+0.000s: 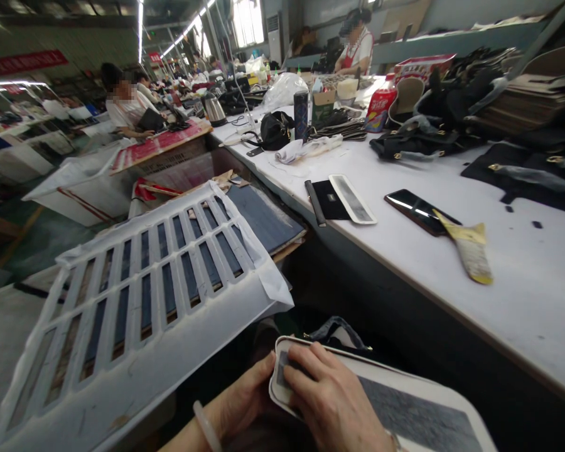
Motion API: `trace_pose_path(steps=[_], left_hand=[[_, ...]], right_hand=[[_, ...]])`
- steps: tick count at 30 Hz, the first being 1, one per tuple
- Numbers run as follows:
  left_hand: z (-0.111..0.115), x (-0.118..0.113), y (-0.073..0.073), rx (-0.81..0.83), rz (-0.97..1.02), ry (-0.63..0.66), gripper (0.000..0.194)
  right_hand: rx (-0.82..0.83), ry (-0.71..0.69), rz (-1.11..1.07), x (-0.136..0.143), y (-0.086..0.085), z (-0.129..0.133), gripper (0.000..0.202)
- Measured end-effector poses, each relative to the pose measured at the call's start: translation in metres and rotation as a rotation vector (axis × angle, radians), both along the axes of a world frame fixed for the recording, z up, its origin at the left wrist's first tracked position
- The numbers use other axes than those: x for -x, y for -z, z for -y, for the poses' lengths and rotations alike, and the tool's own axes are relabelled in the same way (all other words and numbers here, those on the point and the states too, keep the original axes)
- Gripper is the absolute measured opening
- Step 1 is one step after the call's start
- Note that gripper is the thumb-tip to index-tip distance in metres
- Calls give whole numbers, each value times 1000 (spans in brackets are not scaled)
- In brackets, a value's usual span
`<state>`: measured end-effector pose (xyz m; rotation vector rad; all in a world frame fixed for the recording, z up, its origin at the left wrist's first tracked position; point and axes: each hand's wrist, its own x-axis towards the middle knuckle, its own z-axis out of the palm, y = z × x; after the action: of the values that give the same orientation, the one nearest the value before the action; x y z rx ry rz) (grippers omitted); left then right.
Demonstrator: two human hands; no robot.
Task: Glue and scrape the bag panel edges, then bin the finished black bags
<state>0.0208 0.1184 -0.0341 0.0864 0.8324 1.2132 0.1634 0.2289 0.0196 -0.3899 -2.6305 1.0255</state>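
Note:
A long cream panel (405, 402) with rounded corners, a raised rim and a grey inset lies across my lap area, tilted, running off toward the lower right. My left hand (245, 395) grips its near left end, thumb against the rim and the other fingers mostly hidden. Over the same end, my right hand (332, 392) presses bent fingers on the grey inset; its thumb is out of sight. Behind the panel is black material (341, 333) with a plastic-wrapped, gold-ended handle. A pale bracelet (206, 427) circles my left wrist.
A white slatted plastic crate (169, 314) stands at left. The white table (405, 251) holds a phone (419, 210), a yellow-taped tool (471, 248), a black-and-white piece (343, 199), a red bottle (381, 103) and black bag parts (532, 176). Co-workers (127, 107) sit farther back.

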Motion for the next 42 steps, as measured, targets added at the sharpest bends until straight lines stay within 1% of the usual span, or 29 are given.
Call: trace_pose_path(steps=[8,13,15,17,20,22,24,27,30,32,33,35,36,37,38,39,40,41,42], left_hand=[[-6,9,-10,-84,-15,9,51],[-7,6,-14,-150,-61,22,47],[-6,6,-14,-159,-123,20,45],[-5,9,-13,-130,-225,42,45],[-7,17,-13,-67,-447,129,48],[-9,21,-14,-49,-585,165,49],[-10,21,-15,-47,-664,175,50],[-9,16,-14,-79,-677,161,53],[-8,12,-11,-119,-673,145,57],[-7,13,-8,-115,-731,151,59],[-7,15,-6,-112,-791,159,60],[-5,22,-5,-125,-970,192,60],[-5,27,-4,-144,-1084,214,60],[-5,32,-4,-172,-1201,247,59],[-5,37,-6,-215,-1322,280,60],[-8,41,-8,-284,-1449,287,61],[-12,44,-11,-378,-1571,284,63],[-17,45,-15,-492,-1679,269,63],[-25,42,-21,-622,-1770,249,59]], right_hand=[[-9,17,-50,0,7,0,22],[-29,40,-63,0,10,1,22],[-36,40,-61,0,11,2,21],[-42,48,-60,1,12,3,19],[-34,69,-51,2,11,3,18],[-11,85,-22,3,7,3,22],[60,114,43,2,3,2,30],[232,164,114,-1,-5,1,39],[366,200,56,-2,-12,1,37],[487,247,-43,-4,-19,2,39],[577,267,-110,-6,-24,2,40],[770,271,-241,-15,-36,-2,37],[831,263,-282,-22,-42,-7,35],[846,277,-310,-33,-47,-13,31],[821,329,-336,-46,-50,-20,28],[773,432,-367,-62,-49,-29,24],[719,581,-411,-79,-45,-38,23],[687,754,-466,-97,-35,-47,25],[697,935,-517,-114,-22,-54,30]])
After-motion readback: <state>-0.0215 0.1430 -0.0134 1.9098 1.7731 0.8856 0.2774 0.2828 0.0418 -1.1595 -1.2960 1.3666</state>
